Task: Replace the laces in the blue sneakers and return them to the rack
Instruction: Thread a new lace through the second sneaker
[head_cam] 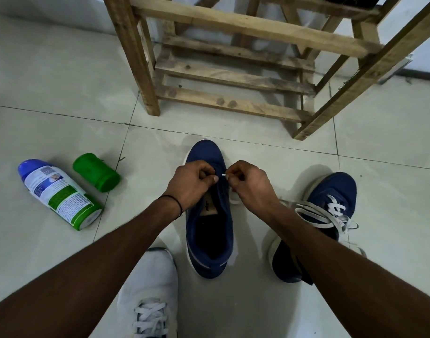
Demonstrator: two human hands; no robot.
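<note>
A blue sneaker [208,230] stands on the tiled floor in front of me, toe pointing away, with no lace visible along its upper eyelets. Both hands work over its front eyelets. My right hand [250,184] pinches a white lace tip [223,175]. My left hand [193,181] has its fingers curled at the sneaker's eyelet edge, thumb close to that tip. A loop of white lace [233,198] shows under my right hand. The second blue sneaker [328,211] lies to the right, laced with loose white laces [331,213]. The wooden rack [233,69] stands beyond.
A spray can [60,193] lies on the floor at the left, its green cap [97,172] beside it. My own white shoe [148,293] is at the bottom centre. A dark item [348,1] sits on the rack's upper shelf. The rack's lower slats hold nothing.
</note>
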